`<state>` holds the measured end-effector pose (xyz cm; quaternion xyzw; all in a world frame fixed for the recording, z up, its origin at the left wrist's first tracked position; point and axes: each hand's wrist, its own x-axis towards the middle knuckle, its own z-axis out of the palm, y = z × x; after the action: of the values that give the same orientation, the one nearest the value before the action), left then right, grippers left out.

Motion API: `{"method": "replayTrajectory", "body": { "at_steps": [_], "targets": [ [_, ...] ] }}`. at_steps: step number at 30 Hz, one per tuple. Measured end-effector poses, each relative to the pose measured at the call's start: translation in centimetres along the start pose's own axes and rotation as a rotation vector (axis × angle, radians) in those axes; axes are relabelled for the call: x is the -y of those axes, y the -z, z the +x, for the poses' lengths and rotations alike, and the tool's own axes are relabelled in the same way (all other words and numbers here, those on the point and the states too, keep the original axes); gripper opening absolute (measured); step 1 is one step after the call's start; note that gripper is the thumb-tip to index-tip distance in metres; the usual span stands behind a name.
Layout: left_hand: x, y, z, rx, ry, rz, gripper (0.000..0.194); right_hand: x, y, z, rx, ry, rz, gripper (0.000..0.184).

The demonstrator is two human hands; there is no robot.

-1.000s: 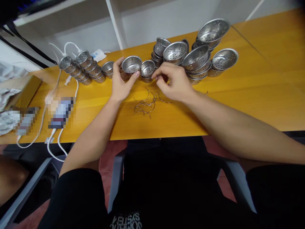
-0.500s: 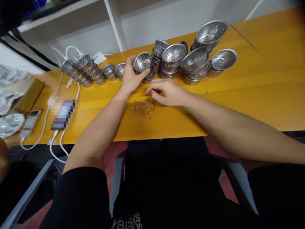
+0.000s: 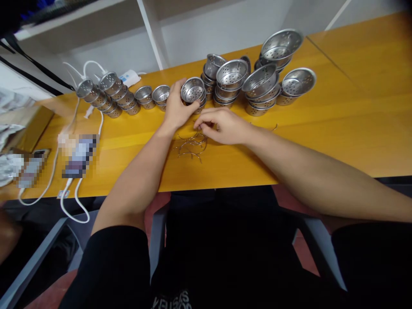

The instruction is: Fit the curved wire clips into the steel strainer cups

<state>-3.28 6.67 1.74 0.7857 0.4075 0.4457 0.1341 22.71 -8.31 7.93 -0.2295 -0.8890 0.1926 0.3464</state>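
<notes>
My left hand (image 3: 177,107) is closed around the side of a perforated metal cup (image 3: 193,89), its thumb at the near side and its fingers behind the left. This cup rests on a short stack of like cups, its mouth up. Just in front of the stack, my right hand (image 3: 220,124) is closed in a pinch, thumb against forefinger. What it pinches, if anything, is too small to make out. Thin curved metal wires (image 3: 192,146) lie in a loose pile on the table directly below its fingertips.
Stacks of wider perforated cups (image 3: 231,81) stand to the right, some tilted. Smaller stacked cups (image 3: 117,92) lean to the left. Phones (image 3: 80,156) with white cables lie on the wooden table (image 3: 337,128). A grey shelf (image 3: 193,30) rises behind. Part of another person shows at lower left.
My left hand has lowered the cup slightly and levelled it on the stack. My right hand keeps its pinch in nearly the same place. The whole view has shifted a little.
</notes>
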Motion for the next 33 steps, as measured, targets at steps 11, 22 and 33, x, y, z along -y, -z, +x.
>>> {"method": "replayTrajectory", "body": {
  "at_steps": [11,22,33],
  "targets": [
    [-2.9,0.0,-0.4,0.052,0.099,0.013,0.108,-0.2,-0.3,0.0,0.007,0.017,-0.002,0.026],
    [-2.3,0.0,-0.5,0.058,0.104,-0.084,0.121,-0.1,-0.1,-0.1,0.035,-0.019,0.005,0.027],
    [-2.5,-1.5,-1.1,0.082,0.049,-0.095,0.113,-0.2,-0.3,-0.1,0.076,-0.070,0.042,0.026]
  ]
}}
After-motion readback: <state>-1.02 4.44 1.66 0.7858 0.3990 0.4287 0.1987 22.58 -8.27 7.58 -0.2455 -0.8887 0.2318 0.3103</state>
